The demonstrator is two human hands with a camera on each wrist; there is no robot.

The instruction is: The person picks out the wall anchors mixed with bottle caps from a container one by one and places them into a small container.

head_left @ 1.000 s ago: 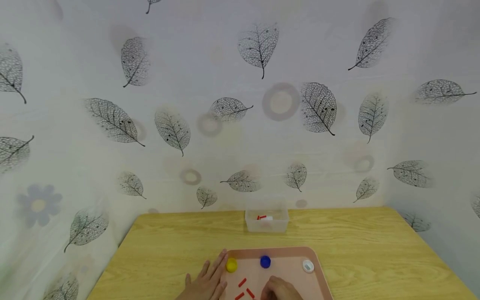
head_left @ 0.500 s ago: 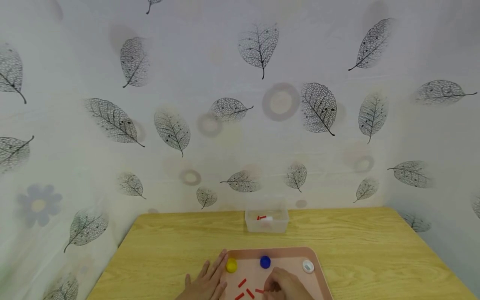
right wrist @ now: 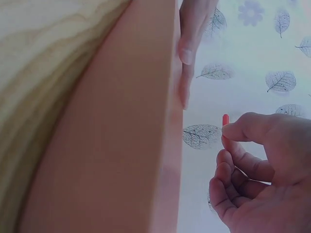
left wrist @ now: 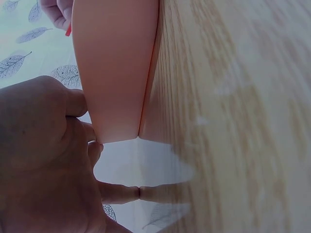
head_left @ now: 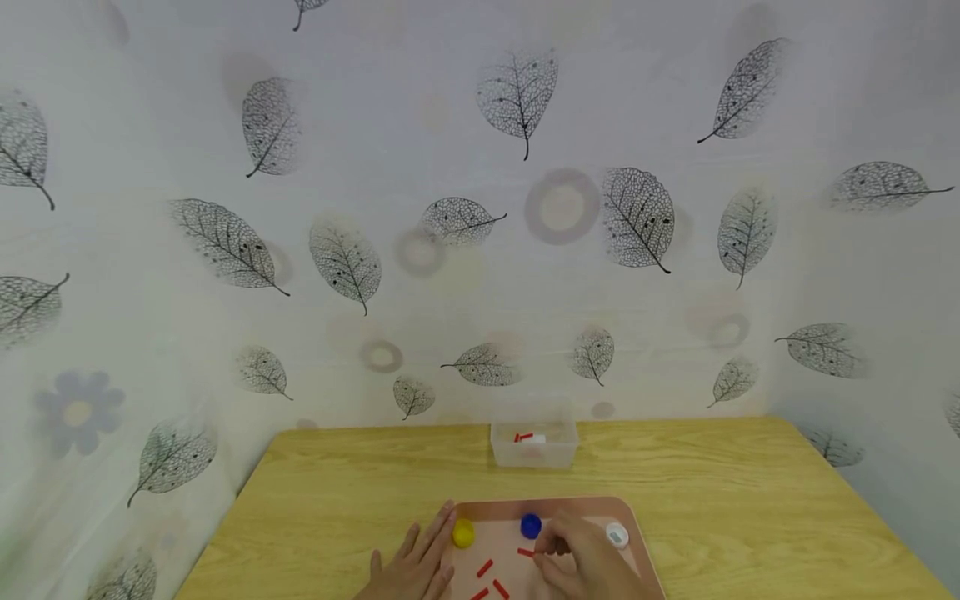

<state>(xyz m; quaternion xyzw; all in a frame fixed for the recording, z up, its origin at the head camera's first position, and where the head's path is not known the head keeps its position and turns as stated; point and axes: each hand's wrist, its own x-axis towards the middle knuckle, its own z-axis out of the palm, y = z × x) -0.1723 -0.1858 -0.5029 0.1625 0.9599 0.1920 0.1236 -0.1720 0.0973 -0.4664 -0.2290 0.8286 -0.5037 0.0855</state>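
My right hand (head_left: 588, 558) pinches a short red stick (head_left: 525, 552) between thumb and index finger, above the pink tray (head_left: 581, 505). The right wrist view shows the stick's end (right wrist: 225, 119) poking out past the fingertips, with the other fingers curled below. My left hand (head_left: 408, 571) rests at the tray's left rim, its fingers spread and mostly straight. Several more red sticks (head_left: 485, 568) lie on the tray floor between the hands. Along the tray's far side stand a yellow round cap-like piece (head_left: 462, 533), a blue one (head_left: 531, 526) and a white one (head_left: 617, 535).
Behind the tray, a translucent plastic box (head_left: 534, 455) holds a few red pieces and something white. The wooden table (head_left: 360, 467) runs back to a wall (head_left: 480, 292) covered in a leaf pattern.
The right hand has lifted a red stick and carried it forward, up and slightly right, toward the blue piece. The left hand has stayed in place.
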